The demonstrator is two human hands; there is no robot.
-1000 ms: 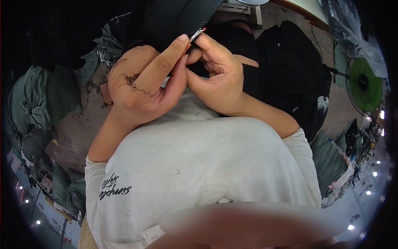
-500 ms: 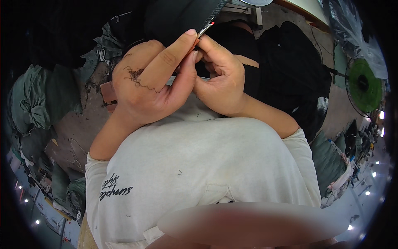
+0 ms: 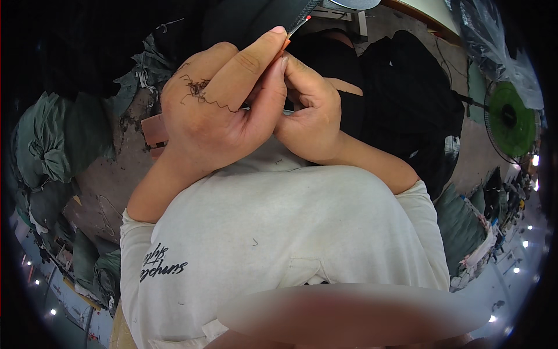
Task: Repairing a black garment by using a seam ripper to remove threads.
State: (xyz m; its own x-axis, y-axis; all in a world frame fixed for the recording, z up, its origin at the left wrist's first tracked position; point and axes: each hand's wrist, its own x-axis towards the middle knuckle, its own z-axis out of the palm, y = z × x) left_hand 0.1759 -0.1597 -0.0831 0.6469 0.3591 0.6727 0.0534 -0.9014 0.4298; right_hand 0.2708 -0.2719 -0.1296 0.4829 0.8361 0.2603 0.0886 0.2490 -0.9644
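Observation:
Close together in front of my chest are my two hands. A seam ripper (image 3: 299,27) with a metal fork, red-balled tip and orange handle is pinched between the thumb and forefinger of my left hand (image 3: 215,110). Its tip points up and to the right, beside the ribbed edge of a dark green cloth (image 3: 250,20). Tangled dark thread (image 3: 197,88) lies across the back of that hand. My right hand (image 3: 314,107) is curled shut against the left fingertips; what it grips, if anything, is hidden behind them.
Black cloth (image 3: 407,104) drapes over a seat-like shape at right, near a green-bladed fan (image 3: 511,119). Clear plastic (image 3: 500,58) hangs above the fan. Tied green cloth bundles (image 3: 52,145) lie at left. A table edge (image 3: 430,20) shows at the top right.
My left hand has moved up and slightly right, carrying the seam ripper's tip farther up along the cloth edge. The right hand has barely moved.

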